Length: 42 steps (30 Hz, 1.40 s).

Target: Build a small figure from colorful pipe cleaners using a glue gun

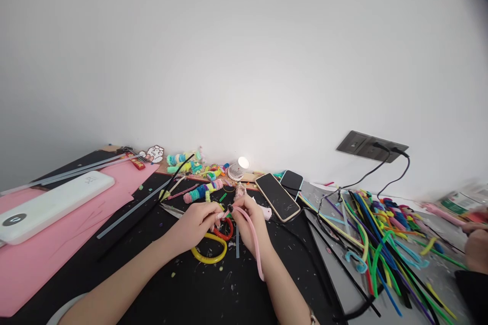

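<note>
My left hand (198, 222) and my right hand (249, 221) meet over the black mat (160, 284), fingertips pinched together on one end of a pink pipe cleaner (254, 244). The pink strand curves down along my right wrist. A small dark bit sits at the pinch point between both hands. Under my hands lie a yellow pipe-cleaner loop (209, 256) and a red loop (225, 233).
A white power bank (49, 205) lies on pink paper (46, 249) at left. Grey sticks (129, 209), scissors (172, 209), coiled colourful pieces (202, 190), two phones (277, 196), a heap of pipe cleaners (385, 244). Another person's hand (476, 244) is at right.
</note>
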Each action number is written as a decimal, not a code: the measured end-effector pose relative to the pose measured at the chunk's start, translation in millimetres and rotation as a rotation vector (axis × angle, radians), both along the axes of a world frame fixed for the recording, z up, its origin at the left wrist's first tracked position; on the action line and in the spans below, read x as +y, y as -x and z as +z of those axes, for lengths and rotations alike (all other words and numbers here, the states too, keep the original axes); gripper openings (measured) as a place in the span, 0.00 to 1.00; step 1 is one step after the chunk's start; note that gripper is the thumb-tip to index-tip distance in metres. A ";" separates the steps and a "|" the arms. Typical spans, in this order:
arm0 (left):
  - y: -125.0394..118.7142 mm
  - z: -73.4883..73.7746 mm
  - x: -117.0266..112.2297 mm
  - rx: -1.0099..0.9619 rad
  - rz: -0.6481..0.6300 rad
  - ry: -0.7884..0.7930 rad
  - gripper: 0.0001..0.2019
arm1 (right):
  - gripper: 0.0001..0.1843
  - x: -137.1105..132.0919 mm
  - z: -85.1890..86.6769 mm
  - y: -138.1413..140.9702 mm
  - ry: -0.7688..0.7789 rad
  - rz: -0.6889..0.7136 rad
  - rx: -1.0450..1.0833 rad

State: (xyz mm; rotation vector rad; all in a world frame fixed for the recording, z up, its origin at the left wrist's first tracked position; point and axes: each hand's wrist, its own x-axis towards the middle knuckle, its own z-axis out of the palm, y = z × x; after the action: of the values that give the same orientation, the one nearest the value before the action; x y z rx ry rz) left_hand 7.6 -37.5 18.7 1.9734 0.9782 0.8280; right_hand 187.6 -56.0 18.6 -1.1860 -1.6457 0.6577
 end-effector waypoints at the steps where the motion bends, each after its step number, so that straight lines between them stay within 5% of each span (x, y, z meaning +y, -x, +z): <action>1: 0.2 0.8 -0.1 0.008 -0.003 0.004 0.14 | 0.07 0.3 0.6 -0.3 0.011 -0.005 0.002; 9: 1.7 6.0 -1.0 0.034 -0.050 0.004 0.16 | 0.08 4.9 1.2 -2.0 0.119 0.024 0.092; 18: 1.3 8.3 -2.7 0.020 -0.079 -0.007 0.14 | 0.11 2.6 0.0 0.6 0.426 0.104 0.420; 42: 0.3 -1.9 1.6 -0.075 -0.039 0.079 0.13 | 0.09 3.4 1.5 1.7 0.255 0.037 0.352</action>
State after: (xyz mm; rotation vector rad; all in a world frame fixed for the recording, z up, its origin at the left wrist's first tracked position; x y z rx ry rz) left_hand 7.3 -35.9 16.8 1.8748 0.9133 0.8232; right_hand 185.8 -52.6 20.1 -1.1421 -1.3160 1.0603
